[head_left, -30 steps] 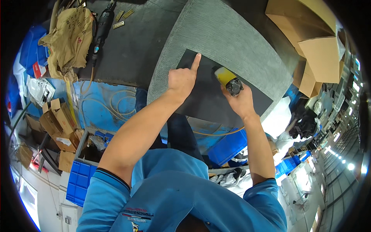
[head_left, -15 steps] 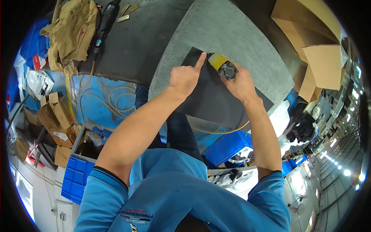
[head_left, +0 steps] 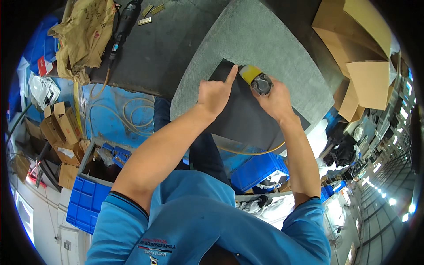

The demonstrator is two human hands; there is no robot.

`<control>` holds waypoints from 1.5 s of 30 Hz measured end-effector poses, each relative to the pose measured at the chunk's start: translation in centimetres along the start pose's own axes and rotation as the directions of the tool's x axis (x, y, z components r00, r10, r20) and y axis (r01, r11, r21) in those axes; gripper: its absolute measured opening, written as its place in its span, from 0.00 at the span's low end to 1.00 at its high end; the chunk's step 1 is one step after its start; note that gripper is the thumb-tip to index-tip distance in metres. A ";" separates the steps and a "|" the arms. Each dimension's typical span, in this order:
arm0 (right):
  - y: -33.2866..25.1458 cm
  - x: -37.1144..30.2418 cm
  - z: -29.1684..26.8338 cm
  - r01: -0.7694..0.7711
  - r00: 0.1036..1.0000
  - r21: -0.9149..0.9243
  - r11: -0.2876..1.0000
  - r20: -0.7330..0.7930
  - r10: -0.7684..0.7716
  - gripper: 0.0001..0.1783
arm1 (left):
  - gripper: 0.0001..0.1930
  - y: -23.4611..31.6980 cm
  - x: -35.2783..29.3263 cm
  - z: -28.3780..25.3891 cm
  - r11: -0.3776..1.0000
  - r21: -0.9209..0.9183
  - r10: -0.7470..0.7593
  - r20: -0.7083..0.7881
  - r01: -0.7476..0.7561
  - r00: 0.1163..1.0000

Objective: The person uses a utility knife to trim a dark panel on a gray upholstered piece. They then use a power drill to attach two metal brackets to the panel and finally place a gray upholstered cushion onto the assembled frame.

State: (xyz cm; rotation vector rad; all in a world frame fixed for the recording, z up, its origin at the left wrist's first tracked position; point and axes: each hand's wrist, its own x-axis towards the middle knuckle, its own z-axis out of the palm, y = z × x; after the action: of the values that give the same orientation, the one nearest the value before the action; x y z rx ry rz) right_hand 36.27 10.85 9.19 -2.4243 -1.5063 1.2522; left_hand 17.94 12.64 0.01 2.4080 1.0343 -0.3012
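Note:
A large grey mesh-textured panel tapers toward the far side of the dark worktop. On it lies a smooth black sheet, its near part reaching past the panel's near edge. My left hand rests on this sheet, index finger stretched forward to its far corner, the other fingers curled and holding nothing. My right hand is wrapped round a yellow and black hand-held power tool. The tool's far end sits by my left fingertip at the sheet's edge; its exact tip is too small to make out.
Crumpled brown paper, a black corded tool and several small brass-coloured plates lie on the worktop at far left. Open cardboard boxes stand right. A yellow hose loops below the sheet; blue crates stand nearer me.
The view has shifted slightly, so the panel and both hands appear a little lower. The tool stays in my right hand and my left finger stays beside it.

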 end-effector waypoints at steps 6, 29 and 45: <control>0.0 -0.2 0.1 -0.012 1.000 0.051 0.999 -0.013 0.013 0.34 | 0.43 0.4 0.2 0.1 0.999 0.032 -0.030 0.014 0.030 0.999; 1.1 -11.1 1.2 -0.067 0.967 0.261 0.963 -0.220 0.127 0.35 | 0.40 -0.2 -0.2 0.0 0.999 -0.011 -0.033 0.160 0.035 0.987; 19.9 -39.9 10.4 -0.622 0.709 0.510 0.594 0.047 0.703 0.25 | 0.39 22.4 -0.9 8.6 0.877 0.154 0.446 0.100 -0.456 0.890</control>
State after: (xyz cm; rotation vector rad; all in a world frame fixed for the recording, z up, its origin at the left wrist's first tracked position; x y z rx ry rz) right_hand 36.02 -33.93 18.52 -2.6673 -0.1100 1.2504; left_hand 33.53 -5.63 1.03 2.6876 0.4034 -0.3049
